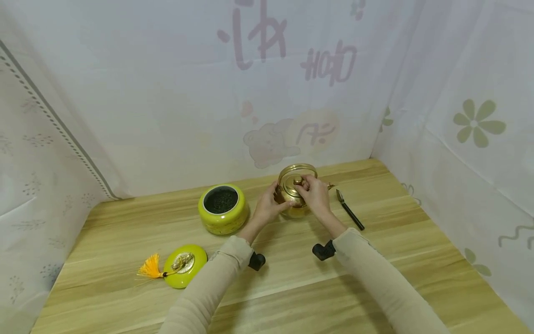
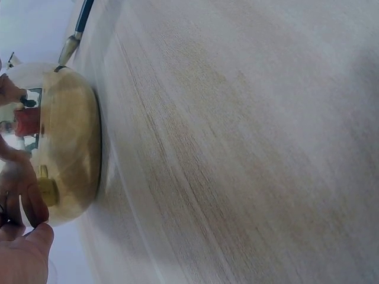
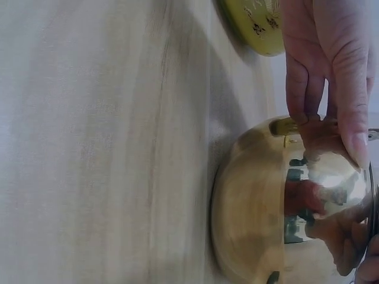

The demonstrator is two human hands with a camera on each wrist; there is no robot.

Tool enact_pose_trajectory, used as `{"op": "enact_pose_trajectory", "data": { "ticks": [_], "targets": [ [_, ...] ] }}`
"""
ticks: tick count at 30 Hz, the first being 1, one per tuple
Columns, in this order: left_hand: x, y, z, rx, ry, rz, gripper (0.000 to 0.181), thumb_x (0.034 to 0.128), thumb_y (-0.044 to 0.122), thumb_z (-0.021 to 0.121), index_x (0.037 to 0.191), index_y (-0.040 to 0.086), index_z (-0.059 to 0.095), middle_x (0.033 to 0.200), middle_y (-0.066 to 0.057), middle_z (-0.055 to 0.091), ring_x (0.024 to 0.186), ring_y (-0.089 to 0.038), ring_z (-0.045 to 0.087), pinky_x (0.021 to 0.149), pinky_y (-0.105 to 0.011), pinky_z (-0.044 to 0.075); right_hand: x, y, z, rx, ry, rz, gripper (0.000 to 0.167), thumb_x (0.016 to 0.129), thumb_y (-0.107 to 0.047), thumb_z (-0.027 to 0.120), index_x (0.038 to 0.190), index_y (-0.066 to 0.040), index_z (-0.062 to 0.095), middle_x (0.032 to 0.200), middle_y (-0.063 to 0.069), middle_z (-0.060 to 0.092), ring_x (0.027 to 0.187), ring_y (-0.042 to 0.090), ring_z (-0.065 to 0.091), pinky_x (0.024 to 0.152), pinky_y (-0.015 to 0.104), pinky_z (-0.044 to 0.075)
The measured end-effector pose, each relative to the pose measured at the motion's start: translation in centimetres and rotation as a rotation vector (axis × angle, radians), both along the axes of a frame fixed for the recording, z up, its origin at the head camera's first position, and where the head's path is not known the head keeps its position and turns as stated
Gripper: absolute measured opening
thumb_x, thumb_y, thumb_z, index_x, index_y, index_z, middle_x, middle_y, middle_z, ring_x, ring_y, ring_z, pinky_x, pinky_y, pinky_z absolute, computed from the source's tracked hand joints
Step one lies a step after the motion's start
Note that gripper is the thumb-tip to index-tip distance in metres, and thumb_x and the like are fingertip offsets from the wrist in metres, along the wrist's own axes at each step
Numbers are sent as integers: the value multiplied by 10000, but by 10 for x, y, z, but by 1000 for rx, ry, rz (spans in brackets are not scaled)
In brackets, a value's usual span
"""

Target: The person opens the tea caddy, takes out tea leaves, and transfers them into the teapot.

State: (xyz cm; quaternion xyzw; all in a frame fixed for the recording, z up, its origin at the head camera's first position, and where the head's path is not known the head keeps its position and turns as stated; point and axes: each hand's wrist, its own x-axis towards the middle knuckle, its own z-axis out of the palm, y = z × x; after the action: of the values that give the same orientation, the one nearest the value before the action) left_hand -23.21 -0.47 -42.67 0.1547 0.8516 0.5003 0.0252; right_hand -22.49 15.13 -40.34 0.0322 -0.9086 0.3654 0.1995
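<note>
A shiny brass teapot [image 1: 295, 212] with a raised loop handle [image 1: 298, 166] stands on the wooden table. My left hand [image 1: 267, 205] grips its left side, the thumb laid along the front of the body. With my right hand [image 1: 318, 197] I pinch the knob [image 1: 297, 180] of the teapot's lid, which sits on the opening as far as I can see. In the right wrist view my left hand [image 3: 323, 65] has its thumb on the polished teapot [image 3: 249, 207]. The left wrist view shows the teapot [image 2: 74, 136] from low down, partly cut off.
Left of the teapot stands an open yellow-green jar [image 1: 225, 224] with dark loose leaves inside. Its matching lid [image 1: 180, 279], with an orange tassel [image 1: 150, 267], lies nearer the front. At right lies a slim black-handled tool [image 1: 352, 214] with a metal tip. Printed curtains [image 1: 167, 116] enclose the table.
</note>
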Motion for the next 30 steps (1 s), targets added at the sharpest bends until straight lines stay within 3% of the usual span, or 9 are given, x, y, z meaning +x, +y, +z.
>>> {"op": "enact_pose_trajectory", "data": {
  "ticks": [8,17,24,30],
  "targets": [
    [2,-1,-1,-16,-4,-6,819,817,271,744,1466,44,300,1441,-155,421,1323,-280,402,1086,-404,351,13,3,-7,-114,57,70,377,845,-58,691,1197,52,612,622,82,562,459,65,357,416,178,271],
    [5,-5,1,-2,-7,-5,856,813,270,747,1472,14,264,1465,-184,374,1343,-317,366,1097,-437,329,28,7,-10,-302,50,75,344,860,-51,670,1194,12,619,701,96,568,529,67,406,432,135,292],
    [10,-6,5,18,-15,15,873,819,308,736,1486,38,242,1503,-151,318,1376,-314,309,1115,-453,293,35,13,-8,-325,43,46,311,877,-100,662,1164,15,634,733,97,601,539,47,427,461,148,332],
    [26,-11,12,97,4,5,835,834,285,726,1465,-11,267,1504,-171,303,1364,-339,323,1082,-451,344,39,10,-8,-323,77,74,291,885,-104,654,1134,45,636,734,128,612,535,40,438,471,138,356]
  ]
}}
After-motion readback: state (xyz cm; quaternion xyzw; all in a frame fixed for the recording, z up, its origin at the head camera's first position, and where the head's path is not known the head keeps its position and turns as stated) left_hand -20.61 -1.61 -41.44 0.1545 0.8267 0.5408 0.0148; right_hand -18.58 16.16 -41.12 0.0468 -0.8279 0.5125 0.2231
